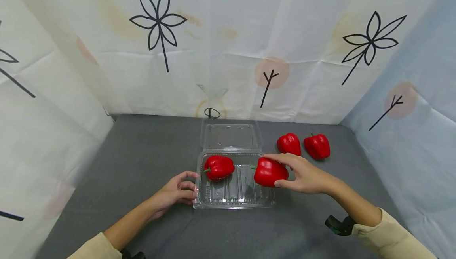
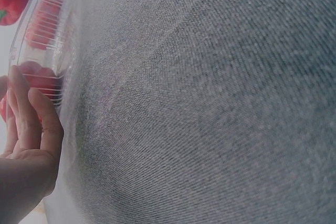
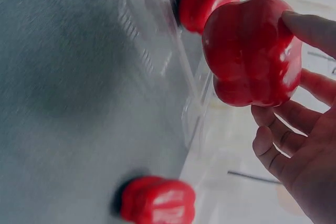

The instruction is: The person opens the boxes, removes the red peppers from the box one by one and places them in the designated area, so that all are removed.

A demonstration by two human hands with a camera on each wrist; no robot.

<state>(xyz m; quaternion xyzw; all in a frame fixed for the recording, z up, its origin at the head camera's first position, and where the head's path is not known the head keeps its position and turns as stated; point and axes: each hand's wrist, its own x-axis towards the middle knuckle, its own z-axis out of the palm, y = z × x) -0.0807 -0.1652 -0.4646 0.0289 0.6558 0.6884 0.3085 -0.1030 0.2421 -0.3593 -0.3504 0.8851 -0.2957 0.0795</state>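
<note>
In the head view my right hand (image 1: 303, 174) grips a red bell pepper (image 1: 268, 172) between thumb and fingers, over the right part of a clear plastic clamshell box (image 1: 235, 205). The right wrist view shows this pepper (image 3: 247, 56) held up above the box's edge. A second bell pepper (image 1: 219, 168) lies inside the box on the left, its green stem pointing left. My left hand (image 1: 176, 193) is at the box's left side, loosely bent fingers touching it. Through the clear wall in the left wrist view, red peppers show beyond the left hand (image 2: 31, 140).
Two more red bell peppers, one nearer the box (image 1: 289, 144) and one farther right (image 1: 317, 146), lie on the grey tabletop (image 1: 156, 144). The box's clear lid (image 1: 231, 135) lies folded back toward the patterned cloth wall (image 1: 228, 53).
</note>
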